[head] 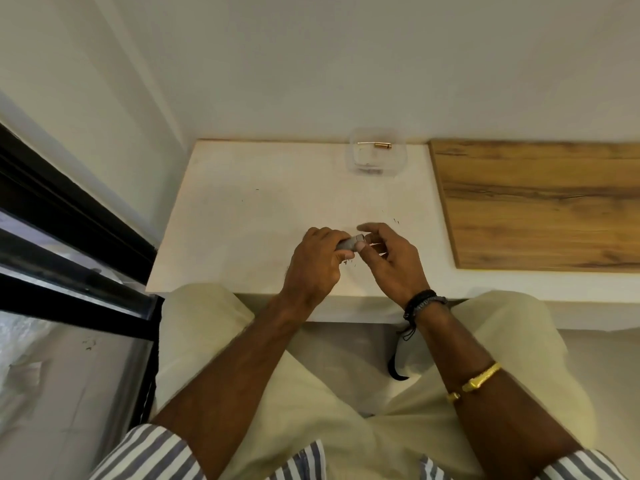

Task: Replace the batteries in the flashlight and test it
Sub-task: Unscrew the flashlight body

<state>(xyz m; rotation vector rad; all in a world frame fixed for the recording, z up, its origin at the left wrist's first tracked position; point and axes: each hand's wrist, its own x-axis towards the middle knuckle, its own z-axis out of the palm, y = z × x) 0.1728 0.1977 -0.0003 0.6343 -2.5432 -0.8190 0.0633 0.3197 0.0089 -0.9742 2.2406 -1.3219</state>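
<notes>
A small grey flashlight (pixel 347 244) lies level between both hands, just above the white table (pixel 263 202). My left hand (pixel 313 266) is wrapped around its body, hiding most of it. My right hand (pixel 389 259) pinches the flashlight's right end with thumb and fingertips; the other fingers are spread. At the table's far edge stands a clear plastic container (pixel 377 157) holding a gold-coloured battery (pixel 381 146) and a thin metal piece. What lies inside the flashlight is hidden.
A wood-grain board (pixel 540 202) covers the surface to the right of the white table. A dark window frame (pixel 69 216) runs along the left. White walls stand behind. Small dark specks lie on the table near my hands.
</notes>
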